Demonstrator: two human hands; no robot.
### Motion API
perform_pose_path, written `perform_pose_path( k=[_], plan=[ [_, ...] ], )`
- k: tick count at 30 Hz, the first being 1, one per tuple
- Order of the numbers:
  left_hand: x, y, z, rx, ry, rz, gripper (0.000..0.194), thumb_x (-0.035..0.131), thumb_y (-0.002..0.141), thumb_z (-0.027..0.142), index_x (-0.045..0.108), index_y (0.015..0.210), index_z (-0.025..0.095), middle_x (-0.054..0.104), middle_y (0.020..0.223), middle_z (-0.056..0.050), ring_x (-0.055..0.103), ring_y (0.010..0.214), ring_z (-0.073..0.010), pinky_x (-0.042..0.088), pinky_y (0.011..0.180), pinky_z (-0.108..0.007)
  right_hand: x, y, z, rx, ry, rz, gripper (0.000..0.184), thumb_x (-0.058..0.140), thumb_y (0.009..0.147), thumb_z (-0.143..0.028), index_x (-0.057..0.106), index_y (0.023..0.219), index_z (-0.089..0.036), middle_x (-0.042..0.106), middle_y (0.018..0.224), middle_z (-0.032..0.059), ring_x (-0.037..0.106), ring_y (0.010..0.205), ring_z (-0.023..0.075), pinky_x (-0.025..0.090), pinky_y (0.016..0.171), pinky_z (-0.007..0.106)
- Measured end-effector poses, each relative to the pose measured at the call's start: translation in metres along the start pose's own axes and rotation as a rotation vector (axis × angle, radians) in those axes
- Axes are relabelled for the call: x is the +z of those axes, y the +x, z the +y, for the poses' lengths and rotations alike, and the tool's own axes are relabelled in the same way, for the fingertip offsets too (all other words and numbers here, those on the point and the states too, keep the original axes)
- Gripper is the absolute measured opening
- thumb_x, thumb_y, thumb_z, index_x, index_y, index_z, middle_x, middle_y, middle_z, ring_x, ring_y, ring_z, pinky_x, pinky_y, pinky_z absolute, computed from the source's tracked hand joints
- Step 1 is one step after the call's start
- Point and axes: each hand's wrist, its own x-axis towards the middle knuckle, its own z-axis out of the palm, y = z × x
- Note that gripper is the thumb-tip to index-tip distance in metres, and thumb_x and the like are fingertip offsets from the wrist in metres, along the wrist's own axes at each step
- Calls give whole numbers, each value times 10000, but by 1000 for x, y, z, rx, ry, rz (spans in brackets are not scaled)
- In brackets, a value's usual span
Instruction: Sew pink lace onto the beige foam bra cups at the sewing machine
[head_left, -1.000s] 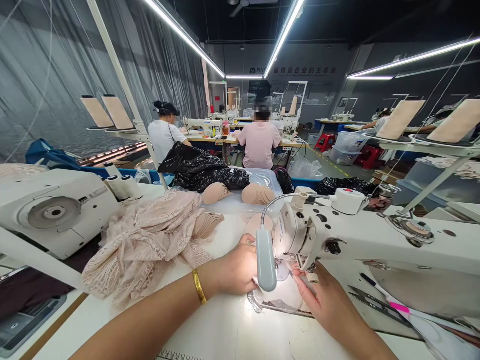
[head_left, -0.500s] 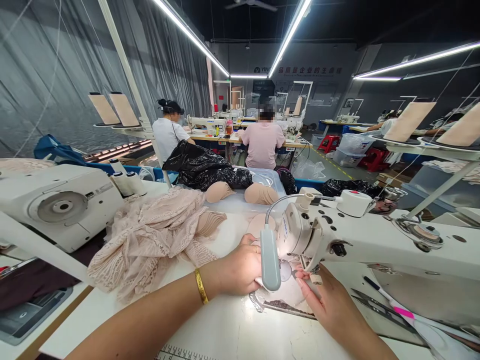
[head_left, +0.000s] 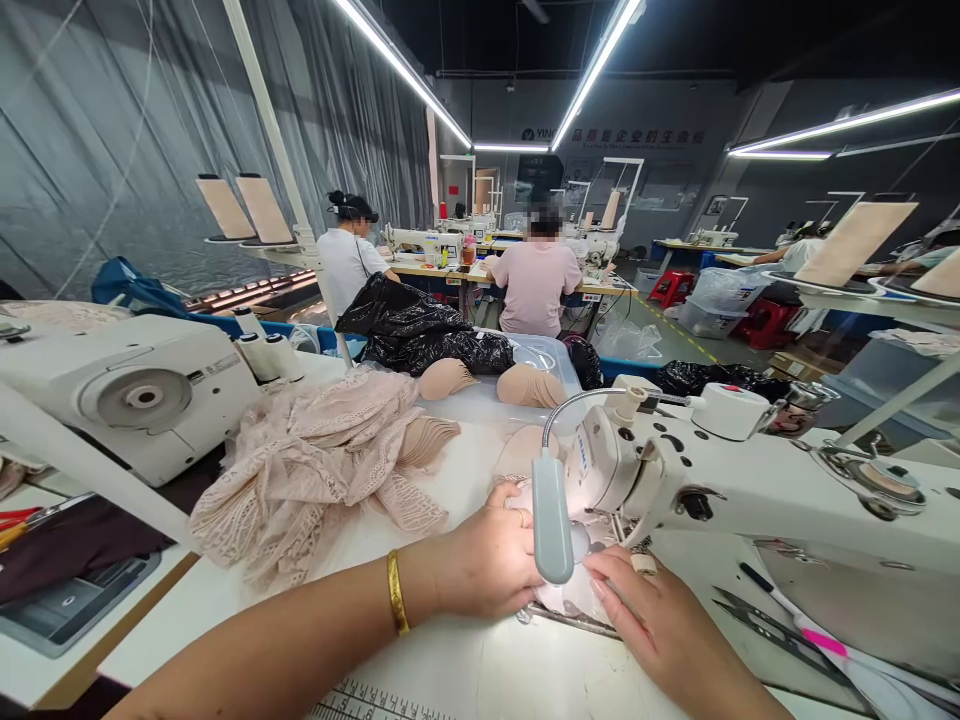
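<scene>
Under the head of a white sewing machine (head_left: 600, 465) lies a pale beige fabric piece (head_left: 562, 598) with a grey, rounded patch near its middle. My left hand (head_left: 487, 560), with a gold bracelet at the wrist, is closed on the left side of this piece; a grey lamp (head_left: 553, 520) on a bendable neck hides its fingertips. From the right, my right hand (head_left: 649, 610) reaches in beside the presser foot, thumb and fingers close together at the fabric's right edge. Behind the lamp lies a beige moulded cup (head_left: 523, 450).
Left of my hands, beige lace (head_left: 300, 450) is heaped beside stacked cups (head_left: 427, 440). More cups (head_left: 529, 385) rest on a clear plastic lid. Scissors (head_left: 780, 630) lie at right. Another machine (head_left: 127, 390) stands left. Two people sit at machines ahead.
The camera view has shifted slightly, so the scene sits a little further right. My right fingers have come closer to the lamp and the fabric's grey patch; my left hand stays on the fabric.
</scene>
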Motion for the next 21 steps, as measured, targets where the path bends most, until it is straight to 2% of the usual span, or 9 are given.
perform_pose_path(
  k=[4, 9, 11, 15, 18, 21],
  plan=[
    [-3, 2, 9, 66, 18, 14, 233, 661, 988, 212, 607, 762, 191, 747, 1001, -69, 651, 905, -268, 387, 996, -528, -3, 1, -7, -104, 6, -125, 259, 449, 1104, -186, 670, 1179, -300, 690, 960, 22, 668, 830, 211, 551, 693, 324],
    [-5, 7, 19, 92, 48, 79, 175, 554, 1027, 164, 634, 874, 190, 711, 932, -33, 605, 843, -225, 386, 907, -460, -1, -1, -11, -109, -40, -190, 290, 456, 1065, -138, 705, 1096, -284, 669, 973, 33, 636, 796, 211, 521, 669, 326],
    [-2, 7, 21, 92, 41, 82, 176, 527, 1040, 173, 630, 899, 194, 708, 950, -32, 590, 839, -222, 390, 906, -455, -1, -1, -11, -105, -48, -187, 284, 458, 1070, -149, 710, 1078, -282, 662, 963, 31, 629, 798, 211, 518, 669, 325],
    [6, 8, 19, 64, 72, 48, 226, 541, 1032, 172, 566, 808, 192, 682, 894, -29, 562, 819, -215, 404, 912, -453, 1, 2, -8, -90, -65, -138, 284, 447, 1091, -168, 705, 1042, -277, 637, 908, 23, 613, 783, 203, 498, 652, 305],
    [7, 10, 16, 42, 84, 22, 274, 550, 1017, 151, 518, 747, 188, 654, 843, -27, 548, 787, -204, 419, 914, -455, 7, 2, -6, -55, -97, -100, 288, 430, 1101, -183, 697, 1054, -279, 617, 884, 21, 606, 754, 200, 467, 611, 297],
    [5, 13, 12, 12, 40, 23, 245, 551, 1021, 144, 536, 780, 185, 669, 866, -27, 580, 809, -209, 431, 948, -466, 17, 2, -3, 8, -120, -56, 326, 380, 1122, -212, 696, 1084, -286, 608, 869, 18, 595, 693, 197, 462, 588, 309]
  ],
)
